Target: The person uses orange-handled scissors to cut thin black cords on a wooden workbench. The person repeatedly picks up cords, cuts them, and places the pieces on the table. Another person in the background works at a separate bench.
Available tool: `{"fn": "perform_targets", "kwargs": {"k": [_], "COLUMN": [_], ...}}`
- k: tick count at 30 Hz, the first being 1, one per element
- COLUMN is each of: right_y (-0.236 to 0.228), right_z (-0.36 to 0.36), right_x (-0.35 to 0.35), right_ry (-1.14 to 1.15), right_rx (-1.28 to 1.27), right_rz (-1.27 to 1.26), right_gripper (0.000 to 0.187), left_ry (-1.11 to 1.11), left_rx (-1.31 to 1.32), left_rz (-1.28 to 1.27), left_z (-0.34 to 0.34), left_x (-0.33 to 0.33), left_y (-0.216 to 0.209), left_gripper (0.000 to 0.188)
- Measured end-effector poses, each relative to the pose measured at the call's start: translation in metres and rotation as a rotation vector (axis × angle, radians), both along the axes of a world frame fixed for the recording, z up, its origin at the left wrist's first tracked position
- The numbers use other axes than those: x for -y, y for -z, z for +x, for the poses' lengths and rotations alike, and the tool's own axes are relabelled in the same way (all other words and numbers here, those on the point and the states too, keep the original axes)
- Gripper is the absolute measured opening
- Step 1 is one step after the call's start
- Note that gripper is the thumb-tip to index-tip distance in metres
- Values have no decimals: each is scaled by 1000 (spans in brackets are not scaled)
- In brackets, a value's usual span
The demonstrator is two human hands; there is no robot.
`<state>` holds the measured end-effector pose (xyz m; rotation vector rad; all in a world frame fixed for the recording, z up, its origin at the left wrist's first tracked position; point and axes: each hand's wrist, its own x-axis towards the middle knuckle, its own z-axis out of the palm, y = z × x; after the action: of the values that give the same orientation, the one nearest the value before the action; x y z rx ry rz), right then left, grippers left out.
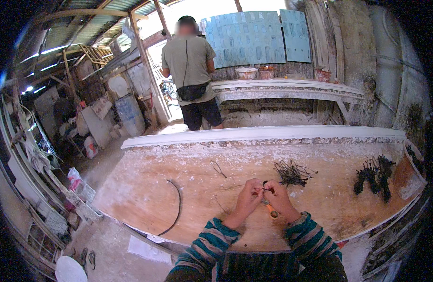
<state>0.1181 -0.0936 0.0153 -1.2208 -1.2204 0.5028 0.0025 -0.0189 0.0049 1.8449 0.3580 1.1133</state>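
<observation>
My left hand and my right hand meet above the wooden table, fingers pinched together on a thin dark cord. Its exact shape between the fingertips is too small to make out. Partly beneath my right hand lies an orange-handled tool, its other end hidden. Just beyond my hands is a tangled bunch of black cords. A small loose loop of cord rests farther left, and fine pale strands spread beside my left hand.
A long black curved strip lies on the table's left. Black cord bundles and a reddish-brown container sit at the right. A white ledge runs along the far edge. Another person stands beyond, facing away, near a white bench.
</observation>
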Motion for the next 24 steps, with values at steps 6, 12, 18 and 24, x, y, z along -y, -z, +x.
{"fn": "perform_targets", "kwargs": {"k": [6, 12, 18, 24], "right_y": [3, 3, -8, -24], "right_z": [8, 7, 3, -5], "right_x": [0, -2, 2, 9], "right_ry": [-135, -203, -251, -128], "right_rx": [-173, -454, -542, -518], "right_rz": [-108, -126, -163, -188], "right_gripper": [4, 2, 5, 6], "left_ry": [-75, 131, 180, 195], "left_rx": [-25, 20, 10, -16], "left_rz": [-60, -283, -276, -293], "left_z": [4, 0, 5, 4], "left_x": [-4, -10, -24, -22], "left_y": [5, 10, 23, 20], "left_gripper": [25, 9, 14, 18]}}
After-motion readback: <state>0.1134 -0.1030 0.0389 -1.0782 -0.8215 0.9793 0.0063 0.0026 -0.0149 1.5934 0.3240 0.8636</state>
